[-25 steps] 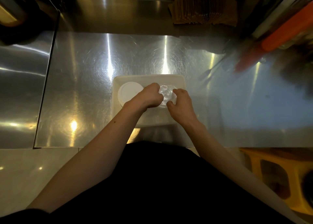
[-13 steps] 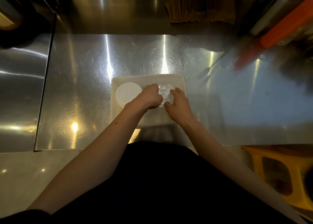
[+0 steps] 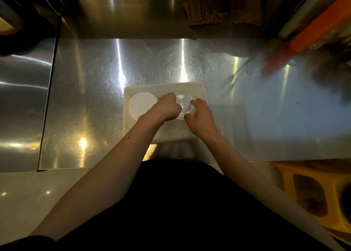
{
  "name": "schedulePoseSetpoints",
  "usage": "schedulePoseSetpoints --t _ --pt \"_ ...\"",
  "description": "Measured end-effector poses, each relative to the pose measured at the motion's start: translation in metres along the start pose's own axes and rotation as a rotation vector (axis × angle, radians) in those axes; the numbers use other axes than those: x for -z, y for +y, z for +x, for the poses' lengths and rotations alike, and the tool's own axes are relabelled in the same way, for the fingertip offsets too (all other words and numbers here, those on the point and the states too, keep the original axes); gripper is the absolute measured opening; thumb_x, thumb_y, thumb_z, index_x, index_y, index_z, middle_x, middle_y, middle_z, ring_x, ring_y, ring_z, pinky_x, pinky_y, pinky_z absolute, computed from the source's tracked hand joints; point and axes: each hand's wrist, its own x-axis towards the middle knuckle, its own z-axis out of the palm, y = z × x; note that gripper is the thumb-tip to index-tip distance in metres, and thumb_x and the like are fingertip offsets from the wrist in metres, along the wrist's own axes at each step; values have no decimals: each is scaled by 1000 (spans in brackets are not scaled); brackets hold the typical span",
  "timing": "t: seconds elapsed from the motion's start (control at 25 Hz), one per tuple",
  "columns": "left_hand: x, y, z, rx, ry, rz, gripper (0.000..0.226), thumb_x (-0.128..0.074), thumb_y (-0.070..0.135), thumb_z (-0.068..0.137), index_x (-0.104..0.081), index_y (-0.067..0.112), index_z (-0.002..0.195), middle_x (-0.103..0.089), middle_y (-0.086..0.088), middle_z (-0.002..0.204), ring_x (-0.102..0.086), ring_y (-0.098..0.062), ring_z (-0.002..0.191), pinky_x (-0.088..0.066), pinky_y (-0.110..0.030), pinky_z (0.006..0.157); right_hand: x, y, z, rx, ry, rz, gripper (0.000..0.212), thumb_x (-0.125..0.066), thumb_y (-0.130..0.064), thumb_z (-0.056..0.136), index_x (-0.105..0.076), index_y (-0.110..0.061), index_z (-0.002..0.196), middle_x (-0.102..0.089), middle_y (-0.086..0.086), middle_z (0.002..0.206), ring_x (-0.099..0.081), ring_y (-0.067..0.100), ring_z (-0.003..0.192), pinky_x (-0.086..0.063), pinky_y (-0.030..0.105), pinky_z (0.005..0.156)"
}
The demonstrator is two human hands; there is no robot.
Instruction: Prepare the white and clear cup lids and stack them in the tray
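Both hands are holding the clear lids in the tray: left hand curled against them, right hand pinching. White lids are sitting left. Squeezing risks cracking them.

We see a dim, warm-lit scene: bright glare streaks on the steel counter, blurred far-right clutter, and wide-angle bending at the edges.

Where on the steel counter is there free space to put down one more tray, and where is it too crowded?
Bare steel counter lies left of the white tray, and behind it up to the back wall. Right of the tray is free until the blurred orange object. Inside the tray it is crowded: white lids, clear lids, both hands.
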Motion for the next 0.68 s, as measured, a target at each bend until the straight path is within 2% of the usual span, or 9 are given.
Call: schedulePoseSetpoints --t 0.2,0.28,0.36,0.44,0.52,0.56,0.6,0.68 --pt "0 4 -6 -39 25 43 27 -43 3 91 -56 -3 113 -59 -16 110 -55 -27 94 -38 -29 74 0 2 0 36 20 37 46 -55 -5 86 -49 0 131 -48 17 139 -44 29 128 -29 20 97" --pt "0 0 -5 -65 35 27 27 -43 3 90 -55 -1 113 -60 -17 113 -57 -30 99 -38 -29 74 -3 6 1 45 32 72 50 -54 -10 86 -47 -4 135 -48 14 141 -45 29 130 -33 27 104" --pt "0 -5 -7 -79 50 44 21 -43 4 89 -53 -1 107 -58 -18 111 -56 -31 97 -38 -32 73 -3 8 0 41 40 92 51 -52 -7 90 -41 -5 140 -44 13 146 -42 26 134 -33 32 111" --pt "1 -6 -10 -94 62 71 15 -42 5 90 -50 1 102 -55 -20 113 -55 -34 102 -39 -35 75 0 8 0 54 65 136 47 -48 -5 93 -42 -5 139 -46 11 145 -45 21 130 -32 25 108" --pt "3 -6 -14 -115 66 93 31 -43 8 95 -48 2 125 -49 -21 135 -48 -36 124 -39 -39 94 1 8 -3 74 78 184 43 -46 -7 96 -43 -7 139 -48 9 143 -46 15 127 -33 23 106" --pt "4 -6 -19 -132 64 91 42 -43 10 97 -41 4 138 -42 -18 147 -41 -33 134 -35 -37 105 0 6 -6 74 82 201 42 -45 -9 97 -44 -8 140 -48 8 143 -46 15 129 -34 25 108" --pt "3 -9 -19 -165 93 79 49 -43 13 98 -34 7 146 -36 -14 153 -36 -29 140 -30 -35 112 -1 10 -4 84 100 225 42 -45 -10 98 -44 -9 139 -49 8 143 -46 16 130 -36 27 108" --pt "4 -9 -21 -199 164 6 51 -44 15 99 -31 11 148 -34 -10 155 -36 -26 141 -28 -35 116 -2 8 -2 58 148 270 40 -44 -12 99 -46 -10 138 -51 7 142 -49 17 128 -38 24 105"
